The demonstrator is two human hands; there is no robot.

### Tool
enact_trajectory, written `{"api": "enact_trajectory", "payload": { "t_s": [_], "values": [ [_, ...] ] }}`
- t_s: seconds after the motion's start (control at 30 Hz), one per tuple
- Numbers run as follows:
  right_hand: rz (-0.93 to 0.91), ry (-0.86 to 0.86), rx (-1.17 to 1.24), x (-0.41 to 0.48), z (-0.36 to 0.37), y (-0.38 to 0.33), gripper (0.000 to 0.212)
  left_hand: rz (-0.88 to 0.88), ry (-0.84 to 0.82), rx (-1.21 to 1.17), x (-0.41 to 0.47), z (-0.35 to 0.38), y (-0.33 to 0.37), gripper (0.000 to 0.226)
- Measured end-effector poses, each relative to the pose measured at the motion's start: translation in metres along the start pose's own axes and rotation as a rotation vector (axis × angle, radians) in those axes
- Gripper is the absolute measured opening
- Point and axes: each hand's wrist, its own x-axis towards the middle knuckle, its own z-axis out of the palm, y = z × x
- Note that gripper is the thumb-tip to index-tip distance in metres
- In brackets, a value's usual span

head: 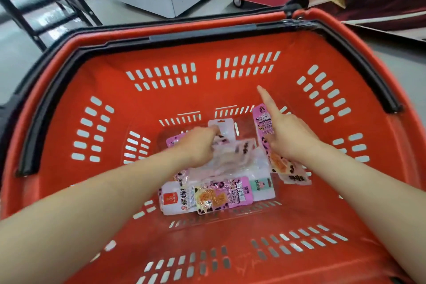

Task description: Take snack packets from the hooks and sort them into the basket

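Several flat pink-and-white plastic snack packets [216, 196] lie on the floor of the red slotted plastic basket [161, 53], just below both grips. The left grip [200, 147] pinches a clear-backed packet [230, 159], and the right grip [285, 136] curls on a tall pink packet [261, 120], index finger out. Risk imo: slippery film slides loose and the piles mix. The walls sit well clear of either grip, loads of room

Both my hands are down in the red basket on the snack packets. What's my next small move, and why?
Probably lay the pink packet in the right hand flat in the basket and let go. It sits at the right of the pile, the left hand grips a pale packet mid-pile, and a second pink packet lies flat in front.
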Motion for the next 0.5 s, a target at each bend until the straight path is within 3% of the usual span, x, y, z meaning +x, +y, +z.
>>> {"api": "enact_trajectory", "payload": {
  "t_s": [0.1, 0.2, 0.3, 0.4, 0.5],
  "values": [
    [-0.084, 0.008, -0.036, 0.004, -0.008, -0.014, 0.092, -0.038, 0.091, -0.031, -0.021, -0.052, -0.010, 0.044],
    [-0.092, 0.042, 0.037, 0.009, -0.017, -0.028, 0.040, -0.010, 0.237, -0.116, -0.051, -0.086, -0.015, 0.051],
    [-0.047, 0.020, 0.226, 0.011, -0.030, -0.042, 0.030, 0.013, 0.431, -0.178, -0.082, -0.104, -0.018, 0.059],
    [0.059, -0.057, 0.589, 0.007, -0.048, -0.056, 0.027, -0.064, 0.671, -0.196, -0.112, -0.119, -0.017, 0.059],
    [0.151, -0.199, 1.108, -0.005, -0.064, -0.086, 0.020, 0.040, 0.873, -0.003, -0.136, -0.125, -0.006, 0.032]
  ]
}}
